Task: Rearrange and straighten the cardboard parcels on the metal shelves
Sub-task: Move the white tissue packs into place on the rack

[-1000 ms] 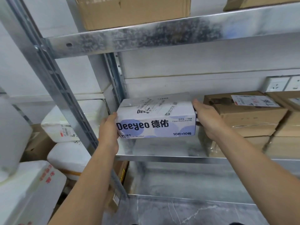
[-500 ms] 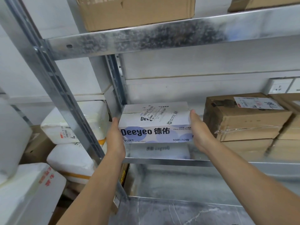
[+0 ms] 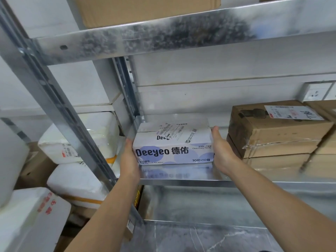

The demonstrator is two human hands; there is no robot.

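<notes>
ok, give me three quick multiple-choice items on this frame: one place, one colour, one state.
1. Where is the Deeyeo box relative to the brown parcels?
A) on top of them
B) to their left, on the same shelf
C) behind them

2. What colour is the box?
A) plain brown
B) red
C) white with lilac-blue patches

3. What are the left hand and right hand doing?
A) holding the box, one at each end
B) both hanging free
C) both resting on the parcels

Answers:
1 B: the box is at the left end of the middle shelf, and the parcels are stacked to its right.
2 C: it has dark lettering on white and lilac print.
3 A: there is one hand on each short end of the box.
</notes>
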